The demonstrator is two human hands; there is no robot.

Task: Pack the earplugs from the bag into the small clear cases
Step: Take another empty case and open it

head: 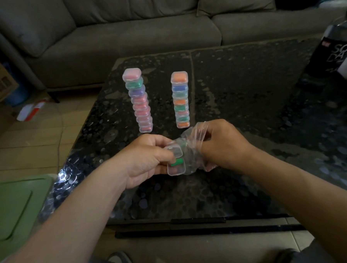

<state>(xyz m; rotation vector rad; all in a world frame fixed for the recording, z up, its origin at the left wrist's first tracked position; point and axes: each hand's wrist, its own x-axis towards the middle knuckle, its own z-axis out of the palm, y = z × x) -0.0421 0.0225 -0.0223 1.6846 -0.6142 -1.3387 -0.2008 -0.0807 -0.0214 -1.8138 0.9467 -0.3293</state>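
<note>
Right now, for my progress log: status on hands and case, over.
Left hand holds open clear case, green earplug inside. Right hand grips bag beside it. Two case stacks stand beyond, clear of hands.

two case stacks (159, 100) ahead, gap between

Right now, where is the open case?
Head view, centre: the open case is held by the left hand, beside the bag in the right hand.

The only print I can read is on the bottle (337, 48) at the far right edge of the table (236, 77). White letters "SO" over "DA" stand on its black label (the frame cuts them off). A small red mark above them is too blurred to read.
</note>
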